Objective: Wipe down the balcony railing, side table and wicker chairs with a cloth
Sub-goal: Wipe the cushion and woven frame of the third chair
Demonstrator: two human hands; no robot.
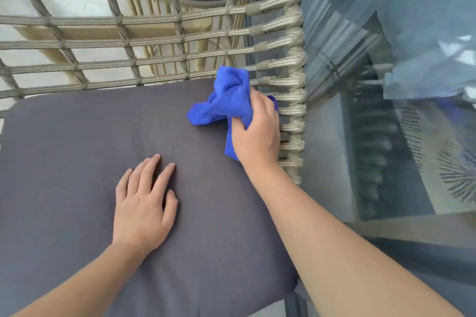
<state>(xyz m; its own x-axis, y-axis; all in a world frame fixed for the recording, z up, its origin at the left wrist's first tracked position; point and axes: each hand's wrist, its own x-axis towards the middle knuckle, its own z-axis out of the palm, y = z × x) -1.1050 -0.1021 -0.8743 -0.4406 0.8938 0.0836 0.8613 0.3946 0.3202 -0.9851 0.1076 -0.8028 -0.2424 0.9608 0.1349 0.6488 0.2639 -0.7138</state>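
Looking down onto a wicker chair [291, 64] with a dark grey seat cushion [77, 149]. Right hand [257, 131] closed around a bunched blue cloth [226, 100], pressed at the cushion's far right corner, just beside the woven side frame. Loose folds of cloth spilling left over the cushion and up toward the rope weave. Left hand [144, 203] empty, flat on the cushion with fingers spread, apparently bracing. Open lattice backrest [128, 41] across the top, pale floor visible through its gaps. Glass balustrade panel [386, 136] at the right, with blurred reflections. Side table not in view.

Step in hand, judging by the pose: wiping the chair, at the junction of cushion and right armrest weave. Next move probably calling for firm strokes along the wrapped strands, cloth pushed into the gaps.
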